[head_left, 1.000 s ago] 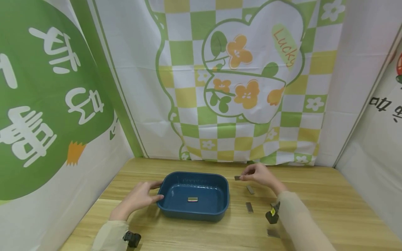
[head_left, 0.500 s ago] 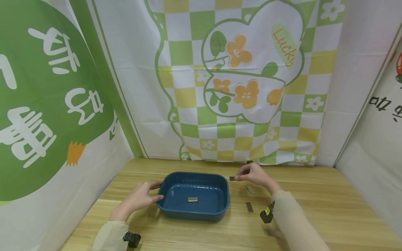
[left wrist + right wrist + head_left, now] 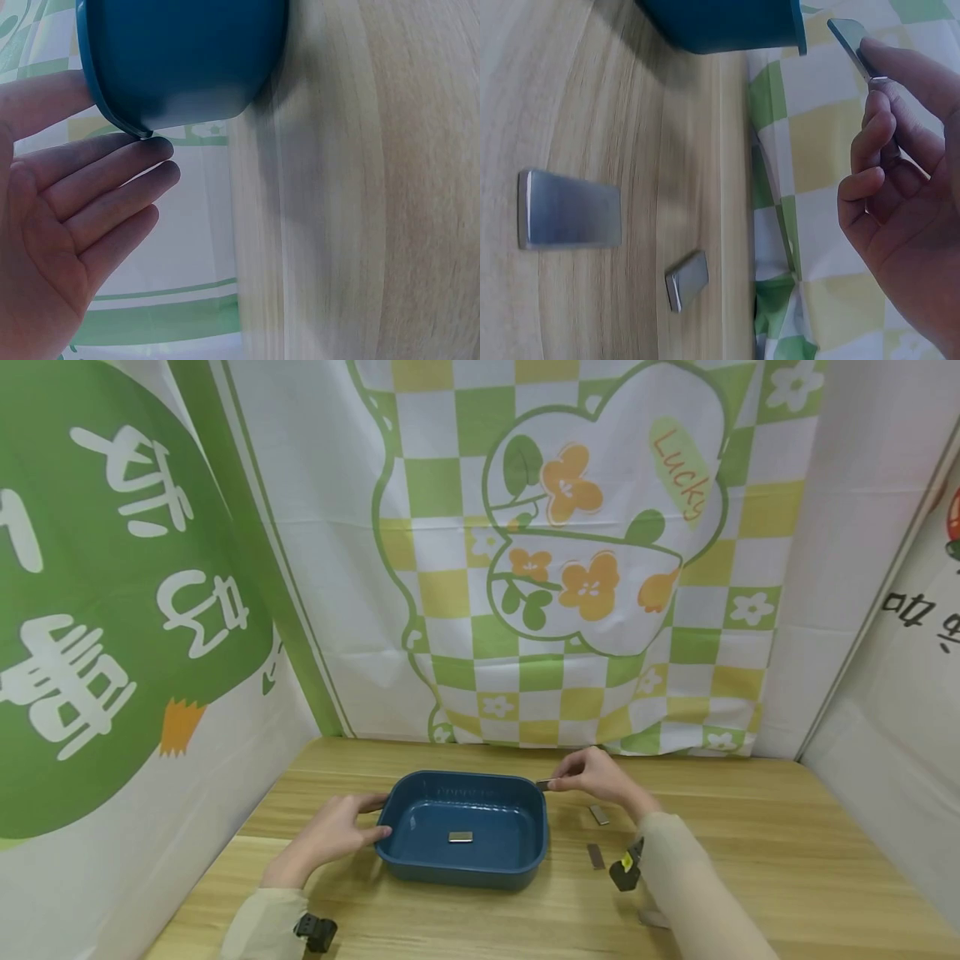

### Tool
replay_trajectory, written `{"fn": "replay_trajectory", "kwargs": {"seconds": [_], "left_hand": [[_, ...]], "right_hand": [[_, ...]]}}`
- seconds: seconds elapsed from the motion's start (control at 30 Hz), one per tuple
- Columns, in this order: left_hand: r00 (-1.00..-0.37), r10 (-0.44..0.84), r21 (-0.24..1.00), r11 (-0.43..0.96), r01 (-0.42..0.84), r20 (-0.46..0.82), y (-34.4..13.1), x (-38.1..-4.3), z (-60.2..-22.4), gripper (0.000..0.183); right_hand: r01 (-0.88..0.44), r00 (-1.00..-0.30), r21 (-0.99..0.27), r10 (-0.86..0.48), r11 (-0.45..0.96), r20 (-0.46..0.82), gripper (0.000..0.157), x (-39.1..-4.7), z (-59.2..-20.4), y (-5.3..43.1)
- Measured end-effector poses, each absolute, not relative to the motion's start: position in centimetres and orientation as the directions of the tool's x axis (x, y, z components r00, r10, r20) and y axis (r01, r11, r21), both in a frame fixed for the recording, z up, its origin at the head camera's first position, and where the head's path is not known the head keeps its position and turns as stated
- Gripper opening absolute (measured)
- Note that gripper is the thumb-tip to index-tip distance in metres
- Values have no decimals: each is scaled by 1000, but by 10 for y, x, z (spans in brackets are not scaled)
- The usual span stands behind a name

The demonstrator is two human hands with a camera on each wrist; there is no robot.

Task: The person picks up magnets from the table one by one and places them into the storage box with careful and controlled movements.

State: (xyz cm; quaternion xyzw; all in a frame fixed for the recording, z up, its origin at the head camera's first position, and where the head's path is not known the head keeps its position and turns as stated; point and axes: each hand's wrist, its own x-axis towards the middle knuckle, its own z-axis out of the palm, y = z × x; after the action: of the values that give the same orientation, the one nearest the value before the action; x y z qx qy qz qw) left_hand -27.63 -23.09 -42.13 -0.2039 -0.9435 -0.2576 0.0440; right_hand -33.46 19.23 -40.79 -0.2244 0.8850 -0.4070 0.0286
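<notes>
A dark blue rectangular basin [image 3: 461,874] stands on the wooden table, and one small silver metal bar [image 3: 461,837] lies flat on its floor. At its left end is my left hand [image 3: 335,833], thumb and fingertips touching the rim; in the left wrist view those fingers [image 3: 120,169] are nearly straight. My right hand [image 3: 596,774] pinches another flat metal bar [image 3: 847,41] between thumb and forefinger. That bar is by the basin's back right corner, at about rim height; the head view does not show whether they touch.
Loose metal bars lie right of the basin: one [image 3: 598,814] toward the back, another [image 3: 596,857] closer to me. A third bar [image 3: 654,917] is partly covered by the right sleeve. Printed cloth [image 3: 600,693] hangs behind the wooden table [image 3: 787,843].
The right hand has moved left with its metal bar, from over the table to the basin's right rim. Left hand and basin have stayed put.
</notes>
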Motion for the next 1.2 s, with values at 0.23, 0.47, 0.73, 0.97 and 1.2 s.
{"fn": "replay_trajectory", "kwargs": {"seconds": [0.23, 0.47, 0.73, 0.97, 1.2], "left_hand": [[-916, 358, 479, 781, 401, 182, -230, -275, -420, 53], [-915, 359, 473, 784, 402, 183, -230, -276, -420, 54], [-913, 365, 480, 777, 408, 184, -231, -276, -421, 54], [-914, 362, 473, 782, 406, 185, -231, -276, -422, 53], [-911, 364, 463, 785, 412, 194, -230, -276, -422, 52]], "right_hand": [[-361, -899, -742, -423, 565, 115, 18, -336, -407, 184], [-381, -887, -743, -446, 551, 124, 18, -339, -403, 175], [-388, -874, -752, -471, 533, 117, 17, -339, -402, 164], [-393, -869, -741, -484, 544, 106, 16, -341, -399, 155], [-408, -863, -730, -493, 549, 112, 14, -346, -398, 149]]}}
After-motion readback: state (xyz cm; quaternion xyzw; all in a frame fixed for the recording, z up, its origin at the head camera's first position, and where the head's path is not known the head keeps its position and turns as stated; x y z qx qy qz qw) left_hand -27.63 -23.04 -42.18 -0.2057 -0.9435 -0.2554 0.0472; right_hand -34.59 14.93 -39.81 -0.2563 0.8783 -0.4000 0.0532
